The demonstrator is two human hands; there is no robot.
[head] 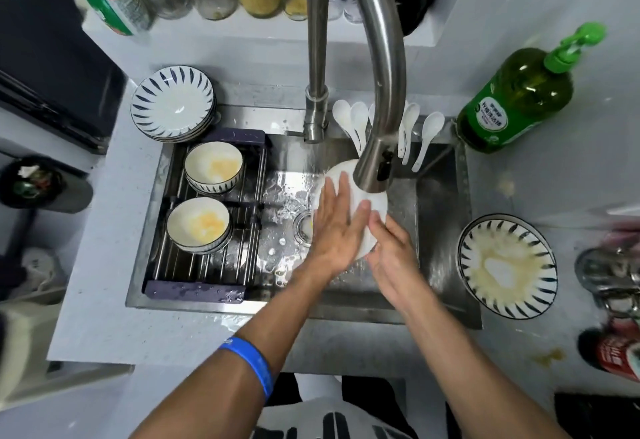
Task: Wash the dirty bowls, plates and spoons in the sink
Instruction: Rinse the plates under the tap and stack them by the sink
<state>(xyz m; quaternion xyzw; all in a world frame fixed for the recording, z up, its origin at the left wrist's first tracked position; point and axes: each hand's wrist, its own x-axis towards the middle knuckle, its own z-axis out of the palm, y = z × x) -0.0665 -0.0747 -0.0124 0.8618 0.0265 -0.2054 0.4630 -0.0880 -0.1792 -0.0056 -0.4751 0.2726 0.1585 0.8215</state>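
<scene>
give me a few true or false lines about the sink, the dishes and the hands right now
1. Both hands are on a white plate under the faucet. True.
2. The rack in the sink holds two clean bowls. False: both bowls carry yellow residue.
3. The green soap bottle stands right of the sink. True.
4. The left hand grips a spoon. False: it lies flat on the plate.
5. The patterned plate on the right counter is clean. False: it is smeared.
</scene>
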